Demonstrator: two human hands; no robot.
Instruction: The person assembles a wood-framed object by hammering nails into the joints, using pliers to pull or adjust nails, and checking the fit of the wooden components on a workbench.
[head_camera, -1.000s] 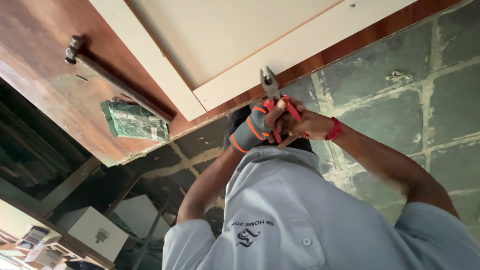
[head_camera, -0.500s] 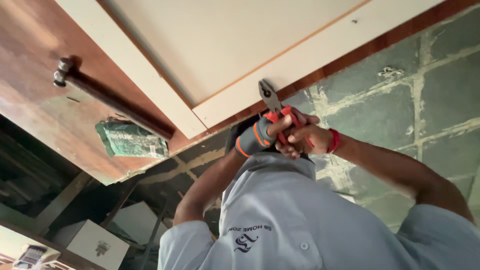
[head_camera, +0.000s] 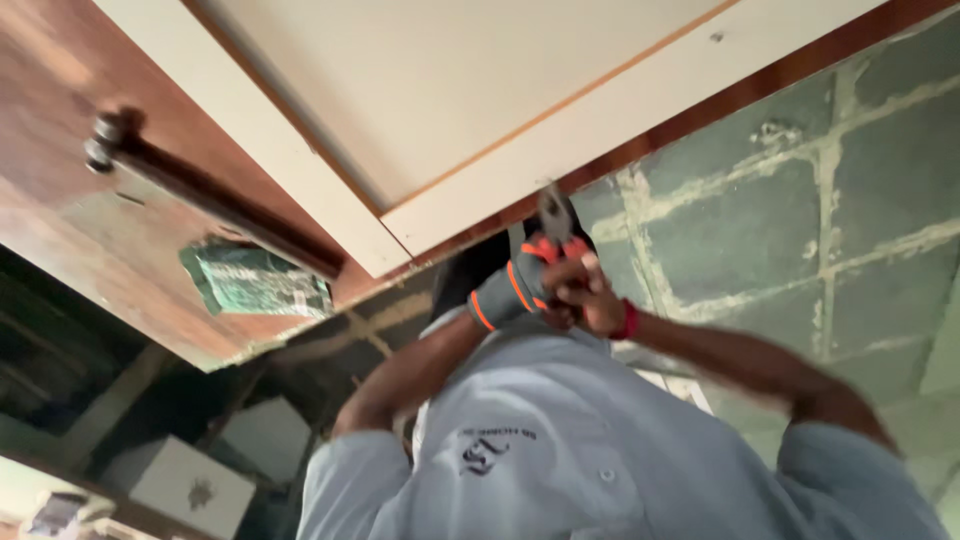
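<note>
- Overhead, both hands meet around one pair of pliers (head_camera: 553, 222), raised above the person's head.
- The left hand (head_camera: 508, 293), in a grey glove with orange bands, wraps the orange handles from one side; the bare right hand (head_camera: 588, 300), with a red band at the wrist, closes on them from the other, so the two are pressed together on the tool.
- Both arms are bent upward, probably to steady the pliers and add squeeze, though the frame is blurred here.
- The metal nose of the pliers points up and touches or nearly touches the brown wooden edge (head_camera: 700, 110) where the pale panel (head_camera: 460, 90) meets it; what the nose grips cannot be told.
- Below the hands shows the person's light grey shirt (head_camera: 600, 450).
- To the left, a dark bar handle (head_camera: 215, 200) runs across a brown wooden door (head_camera: 60, 200), with a green patch (head_camera: 258, 282) just beneath it.
- Behind stands a green block wall (head_camera: 800, 220) with pale joints; white boxes (head_camera: 180, 480) sit in the dim space lower left.
</note>
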